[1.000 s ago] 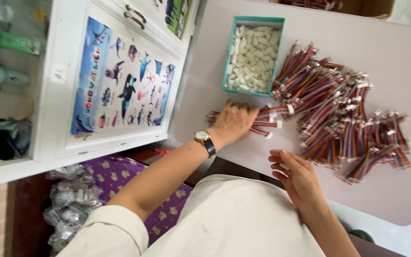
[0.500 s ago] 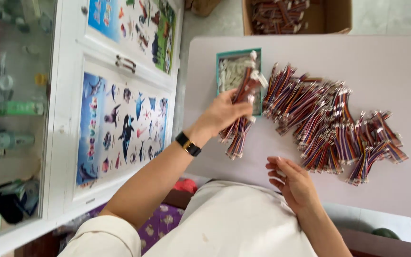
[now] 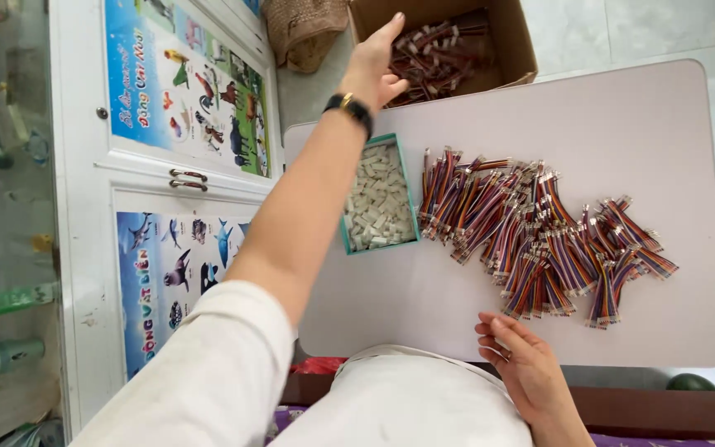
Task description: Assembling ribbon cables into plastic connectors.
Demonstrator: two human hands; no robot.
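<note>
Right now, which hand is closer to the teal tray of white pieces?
The left. The left hand reaches past the teal tray over the cardboard box, the forearm crossing it; the right hand rests at the table's near edge.

Two hands, left [image 3: 376,62] and right [image 3: 521,364]; one cardboard box [image 3: 516,41]; one teal tray [image 3: 401,178]; one table [image 3: 622,116]; many uncountable wire bundles [image 3: 531,228].

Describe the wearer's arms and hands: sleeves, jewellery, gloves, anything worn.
Both hands are bare, no gloves. The left hand has a black wristband with a small gold-coloured piece, probably a watch. The left arm wears a short cream sleeve ending above the elbow, leaving the forearm uncovered. The right hand shows no ring or band, and its visible forearm is also unsleeved. No markings seen.
</note>
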